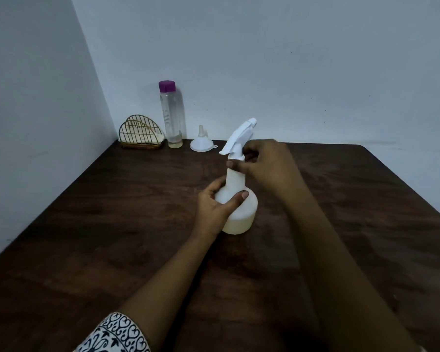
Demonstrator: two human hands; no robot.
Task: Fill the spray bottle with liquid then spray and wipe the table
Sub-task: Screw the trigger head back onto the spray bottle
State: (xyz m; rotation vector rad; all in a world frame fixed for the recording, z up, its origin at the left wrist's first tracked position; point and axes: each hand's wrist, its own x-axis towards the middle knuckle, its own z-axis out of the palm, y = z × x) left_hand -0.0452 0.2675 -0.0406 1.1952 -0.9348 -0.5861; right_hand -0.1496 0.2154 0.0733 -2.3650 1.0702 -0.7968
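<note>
Left hand (215,203) clasps spray bottle (241,212); right hand (264,165) pinches its collar.

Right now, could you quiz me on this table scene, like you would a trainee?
1. True or false: the funnel sits in the neck of the spray bottle.
2. Which hand grips the bottle's body: A) left hand B) right hand?
3. What colour is the cap of the tall clear bottle by the wall?

Key
1. False: it rests upside down on the table, apart from the bottle.
2. A; the right hand holds the collar under the trigger head.
3. Purple.
</note>
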